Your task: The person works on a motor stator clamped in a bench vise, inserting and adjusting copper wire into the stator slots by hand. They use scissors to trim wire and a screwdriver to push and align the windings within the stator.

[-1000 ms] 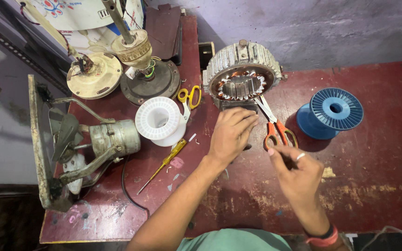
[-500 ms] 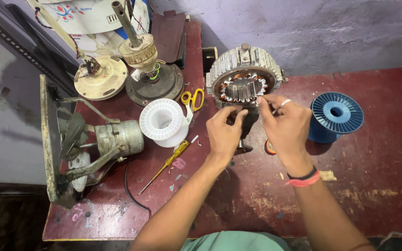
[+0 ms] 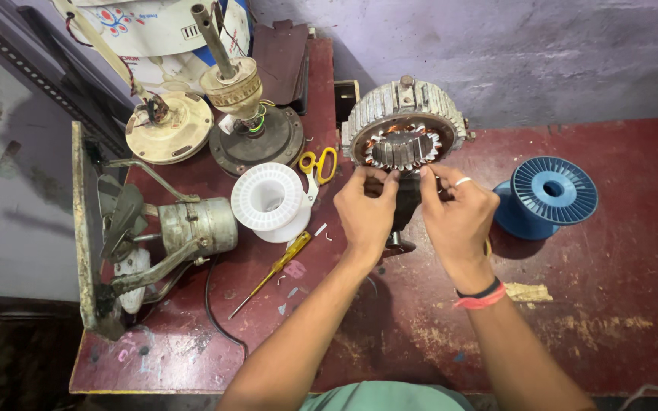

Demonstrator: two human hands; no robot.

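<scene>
A round metal motor stator (image 3: pixel 405 125) with copper windings stands upright on a dark stand (image 3: pixel 404 221) at the back of the worn red table (image 3: pixel 588 320). My left hand (image 3: pixel 365 217) has curled fingers, their tips pinching the stator's lower rim. My right hand (image 3: pixel 458 217), with a ring and a red and black wristband, pinches the same rim right beside it. Whether a wire or a small piece lies between the fingertips is too small to tell.
A white spool (image 3: pixel 272 199), yellow-handled scissors (image 3: pixel 320 164) and a yellow screwdriver (image 3: pixel 276 268) lie left of my hands. A blue spool (image 3: pixel 550 194) stands to the right. A fan motor with shaft (image 3: pixel 247 114), a cream cover (image 3: pixel 169 129) and a metal-framed device (image 3: pixel 184 228) crowd the left.
My right hand has come up from the orange-handled pliers on the table to the stator's lower rim. My left hand has shifted up to meet it there.
</scene>
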